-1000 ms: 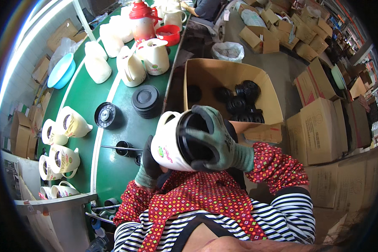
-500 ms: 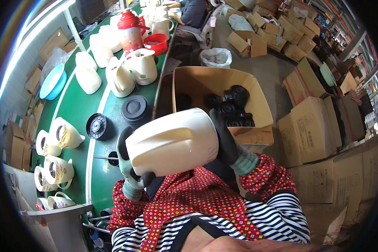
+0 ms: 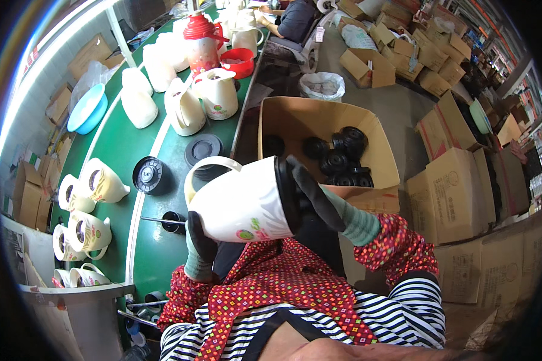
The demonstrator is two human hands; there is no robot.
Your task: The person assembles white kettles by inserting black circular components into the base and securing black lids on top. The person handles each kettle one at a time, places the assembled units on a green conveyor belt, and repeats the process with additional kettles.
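Observation:
I hold a white jug on its side in front of me, its loop handle turned up and a coloured print on the near side. My left hand, in a dark-palmed green glove, grips the jug's left end. My right hand, gloved alike, is pressed with its fingers around the black base on the right end. Just beyond the jug, a stack of black round bases stands on the green table, partly hidden by the handle. Another black base lies to its left.
An open carton with black round parts stands ahead right. Several white jugs and a red thermos are on the table. More printed jugs lie at left, near a blue basin. A person sits at the far end.
The jug has been turned about its length, so its handle now points up and the print shows. The black base on its right end has come into view under my right hand.

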